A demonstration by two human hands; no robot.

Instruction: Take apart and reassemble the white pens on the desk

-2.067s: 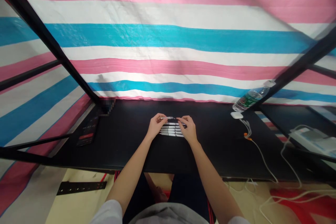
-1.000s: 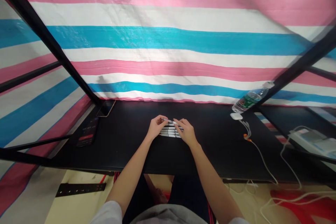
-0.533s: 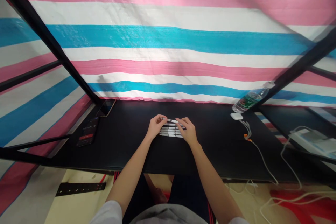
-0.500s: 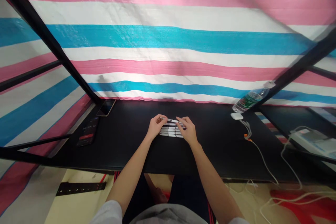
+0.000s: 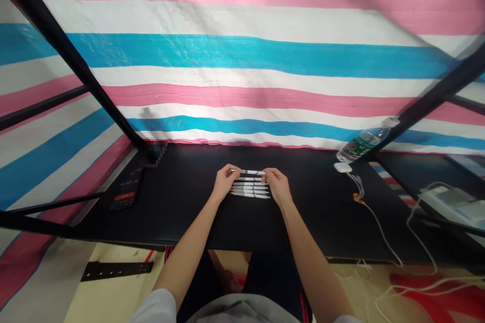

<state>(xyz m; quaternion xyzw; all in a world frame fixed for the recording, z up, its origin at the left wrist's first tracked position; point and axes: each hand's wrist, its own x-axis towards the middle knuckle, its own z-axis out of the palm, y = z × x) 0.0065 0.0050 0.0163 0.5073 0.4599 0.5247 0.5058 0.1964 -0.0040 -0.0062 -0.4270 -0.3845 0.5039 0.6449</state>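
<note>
Between my two hands a white pen with dark markings lies level, pinched at both ends. My left hand closes its thumb and fingers on the pen's left end. At the other end, the fingertips of my right hand are closed on it. Just nearer to me, several similar white pens lie side by side in a stacked row on the black table. My fingertips hide the tips of the held pen.
At the left lie a phone with a lit screen and a blurred dark object behind it. On the right a water bottle leans by a black frame post, near a white charger with cables. A white device sits far right.
My right hand has shifted right along the held pen to its right end, and the pen now lies more level. The left hand has stayed about where it was.
</note>
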